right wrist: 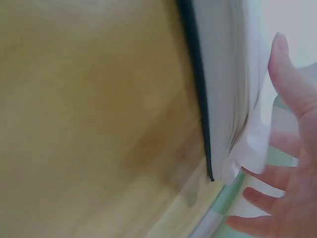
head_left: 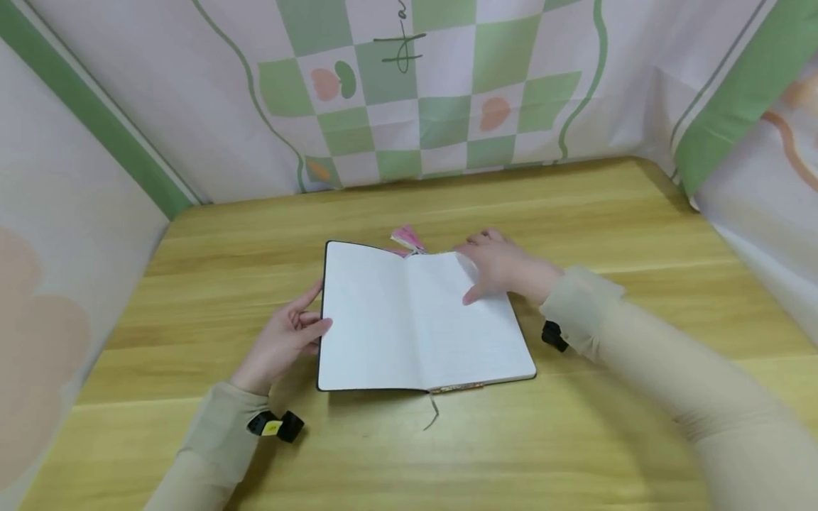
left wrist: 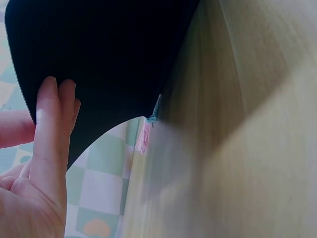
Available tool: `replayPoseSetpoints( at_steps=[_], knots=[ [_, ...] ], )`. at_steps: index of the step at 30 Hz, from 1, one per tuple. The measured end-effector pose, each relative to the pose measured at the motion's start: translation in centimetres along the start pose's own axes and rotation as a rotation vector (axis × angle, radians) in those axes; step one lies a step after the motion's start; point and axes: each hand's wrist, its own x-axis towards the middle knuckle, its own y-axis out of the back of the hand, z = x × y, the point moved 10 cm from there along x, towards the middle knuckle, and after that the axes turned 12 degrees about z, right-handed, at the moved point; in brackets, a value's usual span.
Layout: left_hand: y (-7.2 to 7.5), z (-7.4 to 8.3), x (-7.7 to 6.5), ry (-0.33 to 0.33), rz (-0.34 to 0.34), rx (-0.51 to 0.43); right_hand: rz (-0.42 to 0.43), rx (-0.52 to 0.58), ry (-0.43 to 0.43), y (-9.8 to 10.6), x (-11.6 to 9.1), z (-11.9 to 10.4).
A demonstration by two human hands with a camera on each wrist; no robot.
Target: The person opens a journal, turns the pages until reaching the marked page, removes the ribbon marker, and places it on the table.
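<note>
An open notebook (head_left: 409,319) with a black cover and blank white pages lies in the middle of the wooden table (head_left: 607,213). My left hand (head_left: 307,321) holds its left edge. The thumb sits on the page and the fingers (left wrist: 49,129) lie flat under the raised black cover (left wrist: 109,54). My right hand (head_left: 488,264) is at the far corner of the right page. In the right wrist view the thumb and fingers of that hand (right wrist: 287,148) pinch a lifted, curling page beside the stack of pages (right wrist: 223,74).
A pink tassel (head_left: 407,239) pokes out behind the notebook's top edge and shows in the left wrist view as the same tassel (left wrist: 143,138). A thin ribbon bookmark (head_left: 433,413) trails from the bottom. A green and pink checked backdrop (head_left: 415,92) encloses the table on three sides.
</note>
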Motion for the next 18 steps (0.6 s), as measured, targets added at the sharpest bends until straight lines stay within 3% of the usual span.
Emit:
replayPoseSetpoints(
  at_steps=[4,9,13,18],
  knots=[
    [0.0,0.0,0.0,0.002,-0.009,0.013,0.112,0.021,0.075,1.1,-1.0,-0.9],
    [0.0,-0.2,0.0,0.012,-0.015,0.01,0.149,0.195,0.129,2.0,-2.8,-1.7],
    [0.0,-0.2,0.0,0.011,-0.005,0.007,0.151,0.381,0.077,2.7,-3.8,-1.4],
    [0.0,-0.2,0.1,0.003,-0.001,0.022,0.108,0.615,-0.07,2.6,-4.5,-0.2]
  ],
)
